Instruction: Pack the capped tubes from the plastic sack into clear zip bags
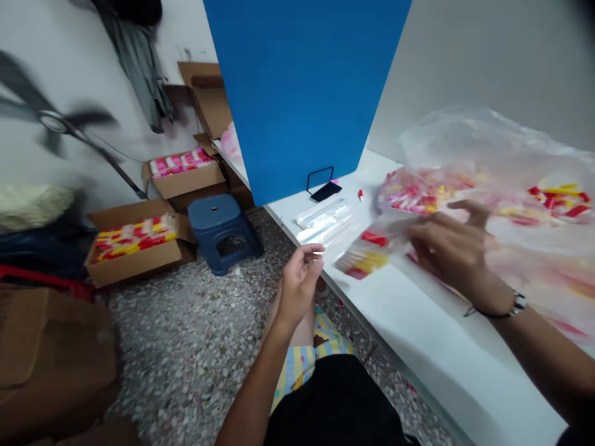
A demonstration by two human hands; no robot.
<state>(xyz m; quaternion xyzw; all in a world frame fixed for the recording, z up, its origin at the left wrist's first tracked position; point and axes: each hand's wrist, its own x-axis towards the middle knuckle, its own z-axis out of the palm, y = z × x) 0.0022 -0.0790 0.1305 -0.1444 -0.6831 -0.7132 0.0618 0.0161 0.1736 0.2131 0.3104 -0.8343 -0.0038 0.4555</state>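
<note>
My right hand (pixel 449 251), slightly blurred, is over the white table with its thumb and fingers closed on the upper end of a small clear plastic bag (pixel 363 255). Red and yellow pieces show through the bag; their exact kind is too blurred to name. To the left, at the table's edge, my left hand (pixel 301 277) has curved fingers with a gap to the thumb, and I see nothing held in it. Flat clear plastic bags (pixel 325 220) lie stacked just beyond that hand. A small red-and-white tube (pixel 361 195) lies behind them.
Large clear sacks (pixel 493 148) of red, yellow and pink pieces cover the right of the table (pixel 395 310). A blue panel (pixel 307 93) stands behind a phone (pixel 326 191). Left are a blue stool (pixel 216 217), filled cartons (pixel 139 263) and a fan (pixel 53 122).
</note>
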